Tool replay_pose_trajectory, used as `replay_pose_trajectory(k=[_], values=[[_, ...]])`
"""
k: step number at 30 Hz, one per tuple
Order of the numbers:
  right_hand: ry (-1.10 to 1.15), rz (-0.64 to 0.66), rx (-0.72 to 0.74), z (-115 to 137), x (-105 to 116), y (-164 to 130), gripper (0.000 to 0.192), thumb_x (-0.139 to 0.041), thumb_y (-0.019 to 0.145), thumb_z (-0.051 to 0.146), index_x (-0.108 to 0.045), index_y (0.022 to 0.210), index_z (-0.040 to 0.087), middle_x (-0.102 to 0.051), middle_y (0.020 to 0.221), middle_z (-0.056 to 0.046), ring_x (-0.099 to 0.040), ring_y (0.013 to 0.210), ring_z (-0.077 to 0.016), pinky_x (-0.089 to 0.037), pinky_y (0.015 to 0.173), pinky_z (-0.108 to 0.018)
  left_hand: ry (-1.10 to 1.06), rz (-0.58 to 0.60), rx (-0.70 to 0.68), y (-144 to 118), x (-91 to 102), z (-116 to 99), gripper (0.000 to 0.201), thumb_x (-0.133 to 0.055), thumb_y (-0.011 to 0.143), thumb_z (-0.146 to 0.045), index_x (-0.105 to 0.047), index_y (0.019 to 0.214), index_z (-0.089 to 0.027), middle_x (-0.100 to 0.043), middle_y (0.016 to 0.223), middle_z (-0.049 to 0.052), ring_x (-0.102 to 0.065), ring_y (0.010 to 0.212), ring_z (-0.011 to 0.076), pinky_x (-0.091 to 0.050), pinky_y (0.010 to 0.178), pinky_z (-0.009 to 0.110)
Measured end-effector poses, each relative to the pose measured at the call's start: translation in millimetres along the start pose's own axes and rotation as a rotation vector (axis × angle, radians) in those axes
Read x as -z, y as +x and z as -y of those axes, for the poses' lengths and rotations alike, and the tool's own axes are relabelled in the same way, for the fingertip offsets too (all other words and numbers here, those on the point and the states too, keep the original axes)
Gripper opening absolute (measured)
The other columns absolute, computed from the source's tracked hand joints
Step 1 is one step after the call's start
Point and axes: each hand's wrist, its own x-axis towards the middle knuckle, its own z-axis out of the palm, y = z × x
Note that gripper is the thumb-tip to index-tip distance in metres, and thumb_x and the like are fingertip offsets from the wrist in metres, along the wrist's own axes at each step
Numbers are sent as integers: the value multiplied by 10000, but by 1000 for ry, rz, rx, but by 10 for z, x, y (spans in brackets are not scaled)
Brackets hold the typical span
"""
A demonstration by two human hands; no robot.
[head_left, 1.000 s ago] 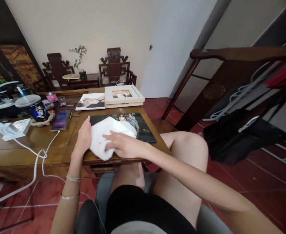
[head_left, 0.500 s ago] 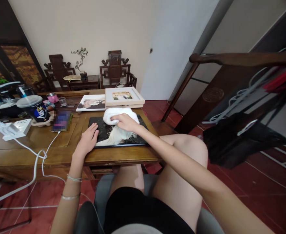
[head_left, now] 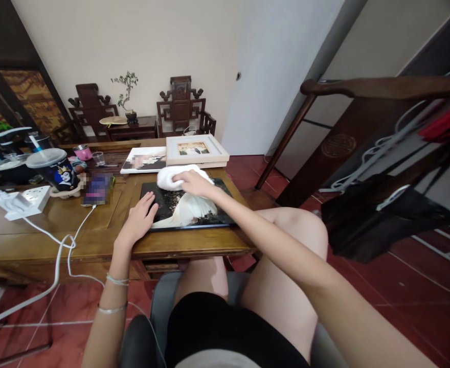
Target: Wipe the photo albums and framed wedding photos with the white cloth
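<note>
White cloth (head_left: 169,177), bunched up, sits at the far edge of a dark glossy photo print (head_left: 188,207) lying flat on the wooden table (head_left: 37,230). Print shows a white gown shape on a black ground, its near edge close to the table's front edge.

Right hand (head_left: 194,183) lies palm down on the cloth, fingers curled over it and pressing it onto the print; arm reaches in from the lower right. Left hand (head_left: 138,221) is flat, fingers loosely spread, fingertips on the print's left edge, palm on the wood. It grips nothing. Two thin bangles (head_left: 112,294) on the left forearm.

Just beyond the cloth: a pale framed photo (head_left: 196,149) on top of a low box, and a second print (head_left: 142,159) to its left, touching it. Further left on the table: a phone (head_left: 96,189) with a white cable (head_left: 66,240) running off the front edge, a dark cup (head_left: 56,171) with a clear lid, a white power strip (head_left: 25,200), a pink pot (head_left: 82,152).

Behind the table, two carved dark chairs (head_left: 181,110) against the wall with a small plant (head_left: 127,94) between them. Dark wooden rail (head_left: 382,87) at right with black fabric hanging from it. Red tile floor (head_left: 401,286).
</note>
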Motion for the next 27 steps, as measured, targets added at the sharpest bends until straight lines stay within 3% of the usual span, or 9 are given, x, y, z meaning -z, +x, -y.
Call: replay_pose_trajectory(k=[4,7,10,14,17,21,27], values=[[-83,-56,-99,-443,227,-422,486,-422,698,55,-757,1046,111,-732,1139,-117,-651,1042,-280,-429,924,-324,7,-4,30,-7,4,-9,528,-286,987,-385,-490,1414,-151,-407,1547,118,-340,1453,222,-255,1193,469],[-108,-45,-91,-560,295,-742,490,-400,659,39,-759,976,138,-760,992,-96,-673,910,-248,-451,860,-318,41,-10,-6,-2,-1,9,521,-339,962,-340,-469,1429,-147,-394,1553,130,-331,1457,232,-272,1186,478],[-97,-16,-2,-386,308,-1104,484,-388,632,28,-751,921,167,-747,848,-69,-662,816,-229,-459,822,-318,51,-13,-32,4,-13,29,529,-339,958,-334,-459,1433,-136,-366,1567,136,-294,1474,233,-276,1184,486],[-62,5,106,83,384,-1595,464,-379,613,10,-726,855,201,-718,836,-52,-652,854,-227,-457,807,-312,52,-21,-25,13,-38,60,541,-318,963,-343,-464,1429,-112,-346,1575,144,-261,1486,234,-253,1194,486],[-16,29,149,278,471,-1793,447,-382,602,11,-705,828,220,-697,801,-33,-646,832,-211,-455,780,-290,41,-19,-18,20,-44,75,538,-329,963,-359,-473,1427,-128,-369,1564,137,-288,1476,234,-248,1198,478],[26,53,159,85,479,-1646,391,-390,612,47,-693,796,213,-669,721,-25,-597,699,-193,-440,731,-292,21,-9,2,24,-30,74,551,-326,965,-386,-482,1422,-120,-371,1562,138,-294,1473,247,-243,1199,487],[21,-35,36,-547,345,-902,404,-393,607,81,-723,818,178,-722,810,-47,-599,755,-202,-417,762,-294,14,-31,-7,23,-35,94,544,-285,979,-377,-492,1412,-120,-390,1553,141,-313,1465,237,-248,1197,496]])
